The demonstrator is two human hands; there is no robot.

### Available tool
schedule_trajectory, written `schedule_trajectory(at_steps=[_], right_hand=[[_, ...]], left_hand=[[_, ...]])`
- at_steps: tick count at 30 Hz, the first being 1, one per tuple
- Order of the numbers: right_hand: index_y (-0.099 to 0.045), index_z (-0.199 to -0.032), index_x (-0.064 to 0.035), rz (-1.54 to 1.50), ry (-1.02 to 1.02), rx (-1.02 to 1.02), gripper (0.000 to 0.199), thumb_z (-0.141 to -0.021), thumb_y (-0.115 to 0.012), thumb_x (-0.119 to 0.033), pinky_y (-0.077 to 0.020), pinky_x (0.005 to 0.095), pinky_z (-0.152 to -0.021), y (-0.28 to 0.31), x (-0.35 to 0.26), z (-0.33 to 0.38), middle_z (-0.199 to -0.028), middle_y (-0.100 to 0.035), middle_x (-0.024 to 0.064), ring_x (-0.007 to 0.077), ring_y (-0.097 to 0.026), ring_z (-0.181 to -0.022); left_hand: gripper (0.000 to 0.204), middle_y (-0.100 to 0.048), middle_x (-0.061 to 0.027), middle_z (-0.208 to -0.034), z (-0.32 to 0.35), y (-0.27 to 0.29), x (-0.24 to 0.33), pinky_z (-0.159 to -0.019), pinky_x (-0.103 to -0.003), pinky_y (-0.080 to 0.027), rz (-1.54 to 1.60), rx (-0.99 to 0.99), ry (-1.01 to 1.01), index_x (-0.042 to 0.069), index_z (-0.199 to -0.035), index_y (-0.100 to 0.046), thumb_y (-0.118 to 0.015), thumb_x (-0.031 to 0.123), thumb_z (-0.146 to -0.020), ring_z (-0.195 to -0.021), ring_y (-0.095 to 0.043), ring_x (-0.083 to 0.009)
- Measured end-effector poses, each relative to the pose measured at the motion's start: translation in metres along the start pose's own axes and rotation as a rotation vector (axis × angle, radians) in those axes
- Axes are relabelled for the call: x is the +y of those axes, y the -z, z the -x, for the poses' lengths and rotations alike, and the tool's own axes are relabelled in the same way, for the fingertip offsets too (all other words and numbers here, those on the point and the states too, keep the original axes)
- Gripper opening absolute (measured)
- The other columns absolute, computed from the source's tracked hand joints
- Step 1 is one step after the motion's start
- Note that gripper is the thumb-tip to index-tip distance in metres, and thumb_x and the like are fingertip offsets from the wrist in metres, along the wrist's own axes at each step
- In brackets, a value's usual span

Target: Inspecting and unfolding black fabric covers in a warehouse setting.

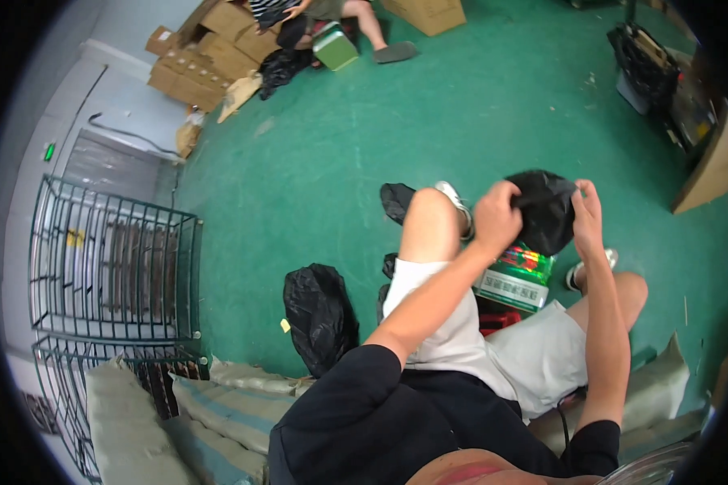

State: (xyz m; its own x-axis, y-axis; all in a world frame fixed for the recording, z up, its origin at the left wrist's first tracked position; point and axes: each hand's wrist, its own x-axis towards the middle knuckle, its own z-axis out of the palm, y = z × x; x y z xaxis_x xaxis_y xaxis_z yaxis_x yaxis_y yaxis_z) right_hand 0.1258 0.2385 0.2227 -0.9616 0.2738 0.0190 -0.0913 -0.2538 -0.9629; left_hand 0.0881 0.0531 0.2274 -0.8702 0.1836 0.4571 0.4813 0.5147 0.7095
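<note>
I sit with my knees apart over a green floor. Both hands hold a black plastic bag (547, 212) up in front of me. My left hand (497, 217) grips its left edge, fingers closed. My right hand (588, 217) pinches its right edge. Just below the bag, between my legs, sits a green and white box (516, 280) with colourful items showing at its top.
Another black bag (319, 314) lies on the floor by my left thigh, a smaller one (397, 200) beyond my left knee. A wire cage rack (113, 267) stands at left, woven sacks (226, 400) behind me. Cardboard boxes (206, 56) and a seated person (332, 16) are at the far side.
</note>
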Motion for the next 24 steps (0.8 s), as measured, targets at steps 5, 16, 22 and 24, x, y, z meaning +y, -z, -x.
schedule_trajectory(at_steps=[5, 16, 22, 24], right_hand=[[-0.061, -0.089, -0.0064, 0.006, -0.184, 0.057, 0.009, -0.090, -0.060, -0.015, -0.0446, 0.0255, -0.065, 0.005, -0.025, -0.010, -0.078, -0.057, -0.0017, 0.0094, -0.053, -0.072], [-0.064, -0.103, 0.0030, -0.117, -0.396, -0.383, 0.022, -0.088, -0.065, -0.013, -0.0520, 0.0245, -0.076, 0.047, -0.039, -0.018, -0.092, -0.069, 0.0049, 0.0102, -0.065, -0.080], [-0.024, -0.146, 0.0024, -0.596, -0.237, -0.465, 0.100, -0.066, -0.076, -0.024, -0.0373, 0.0390, -0.110, 0.036, -0.051, -0.003, -0.142, -0.044, 0.0200, 0.0297, -0.049, -0.127], [-0.018, -0.149, 0.0005, -0.693, -0.162, -0.534, 0.104, -0.067, -0.076, -0.026, -0.0351, 0.0402, -0.111, 0.030, -0.053, -0.004, -0.145, -0.040, 0.0210, 0.0306, -0.046, -0.131]], left_hand=[[0.017, -0.065, -0.0170, -0.082, -0.036, 0.029, -0.027, -0.074, -0.041, -0.051, -0.006, 0.053, 0.147, 0.001, -0.085, -0.061, -0.062, 0.000, -0.067, -0.080, -0.063, -0.0369], [0.024, -0.069, -0.0021, -0.091, -0.102, 0.070, -0.060, -0.074, -0.024, -0.051, 1.046, -0.873, 0.633, 0.003, -0.095, -0.066, -0.056, 0.024, -0.097, -0.077, -0.063, -0.0077], [0.039, -0.070, -0.0119, -0.102, -0.086, 0.066, -0.050, -0.083, -0.033, -0.054, 1.381, -0.547, 0.817, -0.001, -0.104, -0.066, -0.051, 0.035, -0.099, -0.092, -0.068, -0.0214], [0.043, -0.068, -0.0141, -0.108, -0.085, 0.064, -0.056, -0.088, -0.036, -0.053, 1.490, -0.547, 0.759, -0.002, -0.107, -0.065, -0.049, 0.038, -0.099, -0.098, -0.067, -0.0240]])
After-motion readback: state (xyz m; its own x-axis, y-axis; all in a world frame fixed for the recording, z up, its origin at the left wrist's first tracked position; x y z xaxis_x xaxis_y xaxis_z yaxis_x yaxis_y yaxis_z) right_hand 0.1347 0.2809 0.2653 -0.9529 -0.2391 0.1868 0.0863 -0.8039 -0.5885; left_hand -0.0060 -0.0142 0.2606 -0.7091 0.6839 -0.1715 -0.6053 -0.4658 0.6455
